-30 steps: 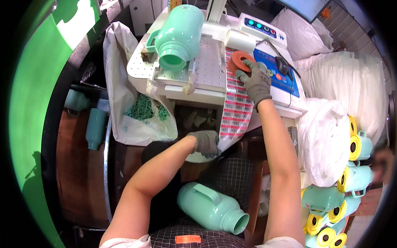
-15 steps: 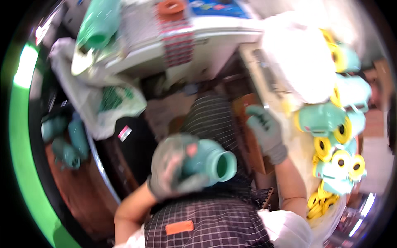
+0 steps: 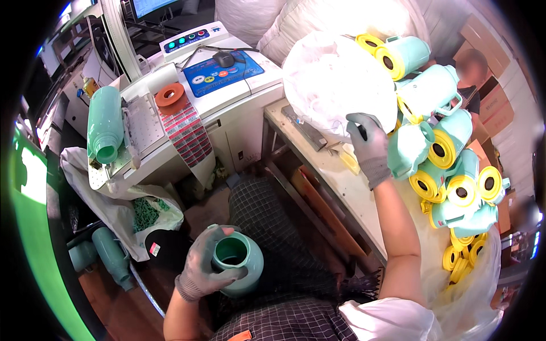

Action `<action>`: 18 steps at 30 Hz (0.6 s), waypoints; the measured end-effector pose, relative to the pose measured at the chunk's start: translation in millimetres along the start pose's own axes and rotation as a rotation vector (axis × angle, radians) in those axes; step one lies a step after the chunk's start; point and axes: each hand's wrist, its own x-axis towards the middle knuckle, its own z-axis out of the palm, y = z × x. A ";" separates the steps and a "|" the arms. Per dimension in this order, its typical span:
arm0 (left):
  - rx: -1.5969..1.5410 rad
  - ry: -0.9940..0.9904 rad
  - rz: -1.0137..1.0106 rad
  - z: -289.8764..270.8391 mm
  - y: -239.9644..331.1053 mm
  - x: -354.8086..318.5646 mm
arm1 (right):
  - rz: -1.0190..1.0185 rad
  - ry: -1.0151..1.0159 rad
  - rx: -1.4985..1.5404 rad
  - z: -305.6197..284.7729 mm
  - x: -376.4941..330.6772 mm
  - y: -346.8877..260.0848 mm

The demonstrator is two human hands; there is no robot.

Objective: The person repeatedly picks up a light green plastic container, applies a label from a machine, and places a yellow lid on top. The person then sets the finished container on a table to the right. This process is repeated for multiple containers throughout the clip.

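Note:
My left hand (image 3: 206, 264), in a grey glove, grips a mint-green plastic flask body (image 3: 238, 266) by its neck, mouth up, over my lap. My right hand (image 3: 368, 145), also gloved, reaches up to the right and touches a white plastic bag (image 3: 335, 79) on the side bench, right beside a pile of mint-green jugs with yellow caps (image 3: 449, 165). Whether its fingers hold anything is hidden.
A white machine (image 3: 227, 91) with a blue panel stands ahead; another green flask (image 3: 103, 128) lies on its left tray, beside an orange ring (image 3: 170, 94) and a strip of red labels (image 3: 187, 136). A bag of green parts (image 3: 145, 213) hangs below. Another person (image 3: 472, 71) sits far right.
My view swung right. The left hand picked the green flask up from my lap. The right hand left the orange ring on the machine and reached to the white bag by the jugs.

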 end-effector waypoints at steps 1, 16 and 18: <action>0.022 -0.010 -0.035 5.1 -8.1 1.1 | 0.036 -0.056 0.009 6.9 9.1 -7.4; 0.326 0.321 0.231 15.7 -1.6 1.1 | 0.762 -1.026 1.098 66.4 -69.9 -152.7; 0.413 0.245 0.314 6.8 21.2 10.2 | 0.815 -1.249 1.188 83.7 -91.9 -162.9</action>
